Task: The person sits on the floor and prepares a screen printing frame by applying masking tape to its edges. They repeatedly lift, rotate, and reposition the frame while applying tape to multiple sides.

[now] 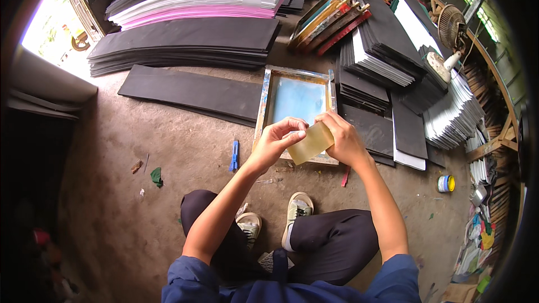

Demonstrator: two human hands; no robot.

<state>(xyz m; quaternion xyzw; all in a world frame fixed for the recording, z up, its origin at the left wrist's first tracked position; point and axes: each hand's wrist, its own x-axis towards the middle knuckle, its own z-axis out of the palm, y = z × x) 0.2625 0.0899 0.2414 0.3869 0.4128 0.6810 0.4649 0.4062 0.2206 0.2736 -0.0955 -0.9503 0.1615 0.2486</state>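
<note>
Both hands are raised over the near part of a wooden screen-printing frame with pale blue mesh. Between them is a yellowish, translucent rectangular piece; whether it is a sheet or a strip of wide tape I cannot tell. My right hand grips its right edge, the fingers curled behind it. At its upper left side, my left hand has thumb and fingertips pinched together on the piece's edge. The frame lies flat on the concrete floor, its near edge partly hidden by my hands.
A blue clip-like tool lies left of the frame. Long black sheets lie beyond it, with tall stacks behind. More frames lean at the back. Right stand black sheet piles, a fan and a yellow-blue can.
</note>
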